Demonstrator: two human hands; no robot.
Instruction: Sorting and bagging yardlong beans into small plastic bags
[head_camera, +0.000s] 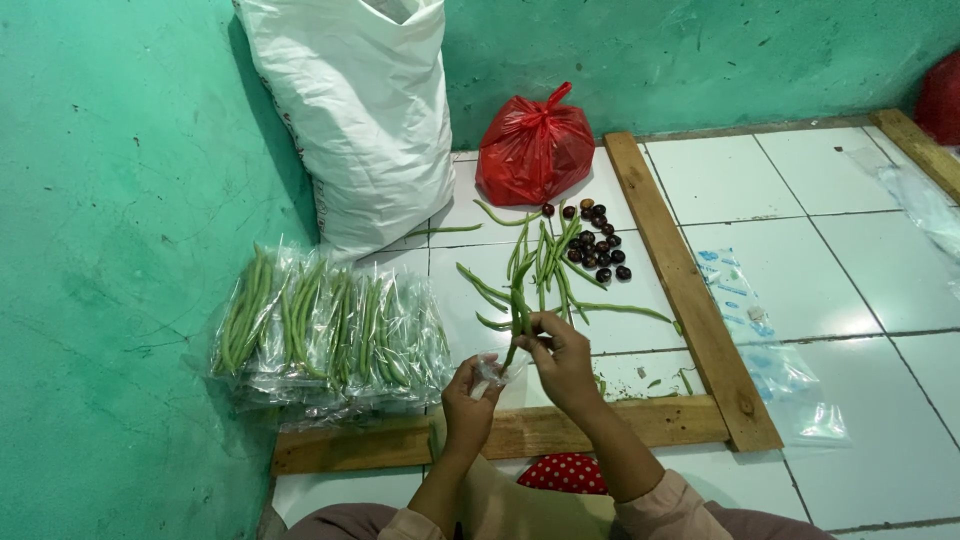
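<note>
Beans held: a few long, slim green beans (519, 318), upright above the tiled floor (800, 200).
Right hand (562, 362): fingers pinching the beans.
Left hand (470, 400): gripping a small clear plastic bag (492, 372) just below them.

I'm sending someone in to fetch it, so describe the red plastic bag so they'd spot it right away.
Start at the big white sack leaning in the corner of the green walls. Just to its right, on the white tiled floor against the back wall, sits the red plastic bag, its top knotted into a point. It is the only shiny red bag there, standing behind the small dark round fruits and loose green beans.
</note>
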